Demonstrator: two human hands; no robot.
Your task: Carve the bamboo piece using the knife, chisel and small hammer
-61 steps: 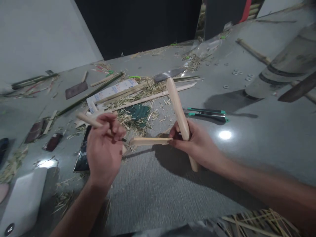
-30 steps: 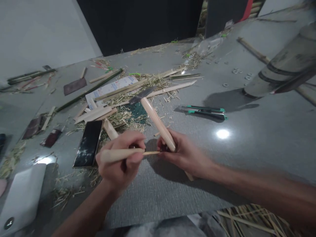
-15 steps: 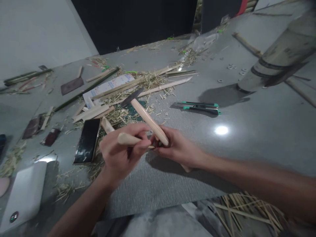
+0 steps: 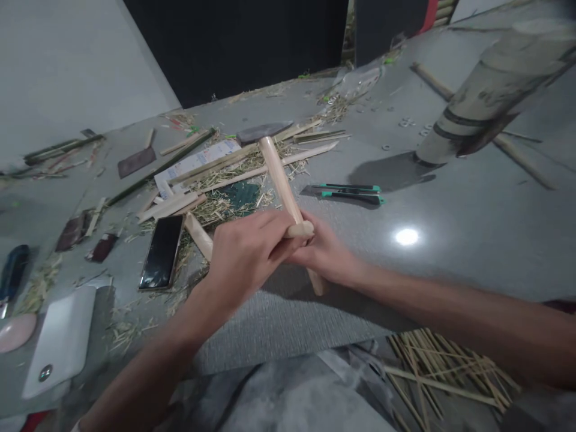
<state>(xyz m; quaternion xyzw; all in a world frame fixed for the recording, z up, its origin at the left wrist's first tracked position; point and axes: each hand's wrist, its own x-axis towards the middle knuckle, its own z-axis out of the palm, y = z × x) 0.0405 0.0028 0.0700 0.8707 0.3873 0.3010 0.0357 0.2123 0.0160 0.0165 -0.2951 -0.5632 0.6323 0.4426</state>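
A hammer with a dark head and pale wooden handle stands out from between my hands, head away from me. My right hand is wrapped round the handle near its lower part. My left hand is closed on a short pale wooden piece, whose blunt end lies against the handle. The two hands touch. Another pale wooden end sticks out below my right hand; what it belongs to is partly hidden by the fingers.
A black phone lies left of my hands, by bamboo strips and shavings. A green and black cutter lies to the right. Farther right stands a thick bamboo tube. A cleaver is at the left edge.
The hammer has turned more upright, its head shifting right and away. My left hand has moved right, rolled over and come against my right hand. The wooden piece now points right.
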